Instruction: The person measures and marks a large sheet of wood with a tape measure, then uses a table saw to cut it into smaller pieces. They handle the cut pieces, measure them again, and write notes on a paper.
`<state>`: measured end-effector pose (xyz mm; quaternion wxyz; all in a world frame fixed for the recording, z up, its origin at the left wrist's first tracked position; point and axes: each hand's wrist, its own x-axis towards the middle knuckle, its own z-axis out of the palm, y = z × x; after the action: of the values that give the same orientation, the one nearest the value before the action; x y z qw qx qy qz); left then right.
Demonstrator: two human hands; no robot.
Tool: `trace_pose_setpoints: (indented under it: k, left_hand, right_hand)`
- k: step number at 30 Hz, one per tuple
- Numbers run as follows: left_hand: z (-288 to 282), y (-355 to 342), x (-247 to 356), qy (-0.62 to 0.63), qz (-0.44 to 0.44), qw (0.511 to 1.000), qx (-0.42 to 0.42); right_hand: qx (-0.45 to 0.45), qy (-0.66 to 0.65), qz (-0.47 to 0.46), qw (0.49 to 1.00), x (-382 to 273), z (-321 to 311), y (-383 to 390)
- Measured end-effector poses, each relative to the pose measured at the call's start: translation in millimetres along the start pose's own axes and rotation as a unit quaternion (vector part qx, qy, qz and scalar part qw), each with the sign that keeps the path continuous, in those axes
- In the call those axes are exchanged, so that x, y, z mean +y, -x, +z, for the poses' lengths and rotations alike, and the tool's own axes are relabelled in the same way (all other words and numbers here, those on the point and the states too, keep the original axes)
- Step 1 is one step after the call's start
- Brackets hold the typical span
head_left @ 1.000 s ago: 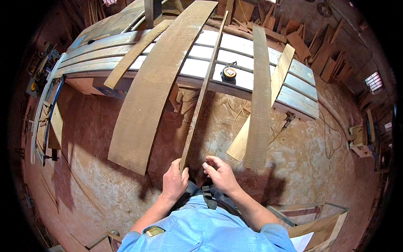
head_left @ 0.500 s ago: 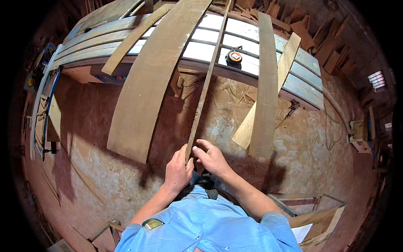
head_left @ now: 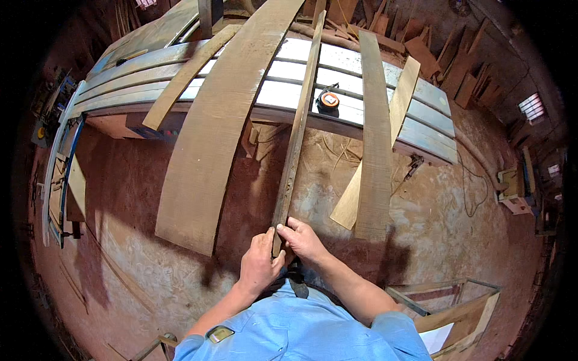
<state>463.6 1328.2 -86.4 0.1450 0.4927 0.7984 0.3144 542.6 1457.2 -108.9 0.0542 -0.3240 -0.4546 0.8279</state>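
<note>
A long narrow wooden strip point(head_left: 294, 153) runs away from me, its near end between my hands and its far part over the slatted bench. My left hand point(head_left: 260, 260) is closed around the left side of that near end. From the right, my right hand point(head_left: 303, 242) grips the same end, thumb on top and fingers at the side, partly hidden. Left of the strip lies a wide brown board point(head_left: 208, 150), overhanging the bench toward me. A narrower brown board point(head_left: 374, 138) lies to the right, crossing a pale plank point(head_left: 347, 201).
The white slatted bench point(head_left: 346, 75) bears a tape measure point(head_left: 328, 101) with an orange ring and, at left, a thin plank point(head_left: 186, 78). A drill-like tool point(head_left: 414, 165) hangs at its right front edge. A wooden frame point(head_left: 460, 313) stands at lower right; wood offcuts point(head_left: 421, 54) pile up behind.
The strip has turned about its length and now shows a wider face. My hands have shifted slightly, the right one closing more firmly on the strip. The whole view has tilted a little.
</note>
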Motion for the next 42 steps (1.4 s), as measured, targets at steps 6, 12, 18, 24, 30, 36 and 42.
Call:
trace_pose_setpoints:
  k: [6, 12, 18, 24, 30, 36, 42]
  left_hand:
    - [-4.4, -3.9, -3.9, 0.010, 0.026, 1.000, -0.006]
    - [-6.5, -3.0, -7.3, 0.046, -0.011, 0.999, -0.026]
    - [-7.3, -7.9, -19.4, 0.296, -0.173, 0.936, -0.082]
    - [-13.8, -11.2, -24.3, 0.577, -0.315, 0.746, -0.111]
    - [-14.2, -9.1, -49.2, 0.725, -0.293, 0.602, -0.158]
    - [-3.1, -0.9, -64.7, 0.818, -0.270, 0.474, -0.183]
    - [6.7, -4.7, -54.4, 0.821, -0.265, 0.457, -0.217]
  right_hand:
    - [0.020, 0.101, -0.015, 0.995, -0.8, 0.4, -5.6]
    - [0.021, 0.099, -0.002, 0.995, -4.2, 1.3, -7.8]
    - [0.034, 0.121, -0.015, 0.992, -6.4, 3.1, -14.4]
    - [0.025, 0.111, 0.020, 0.993, -14.7, 4.9, -21.5]
    - [0.000, 0.088, -0.008, 0.996, -10.3, 11.0, -22.4]
    - [0.045, 0.205, -0.024, 0.977, -10.0, 13.1, -30.4]
    - [0.017, 0.109, -0.031, 0.993, -14.6, 14.3, -25.0]
